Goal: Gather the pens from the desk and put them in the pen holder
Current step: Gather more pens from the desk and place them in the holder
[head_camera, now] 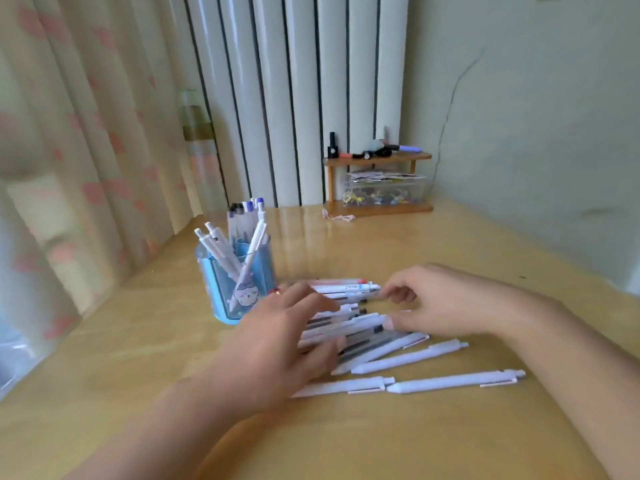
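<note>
Pens (pixel 349 327) lie heaped between my hands, pen holder (pixel 239 282) just beyond the left hand (pixel 287 344). I keep left fingers flat on them; right hand (pixel 433 303) curls, grip unclear. I should rake them parallel before lifting.

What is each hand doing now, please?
Left hand: open, fingers straight, resting on the pens.
Right hand: fingers curled at the pens' ends; grip cannot be told.

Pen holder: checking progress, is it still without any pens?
No, the blue pen holder already has several white pens standing in it, beside the left hand.
</note>
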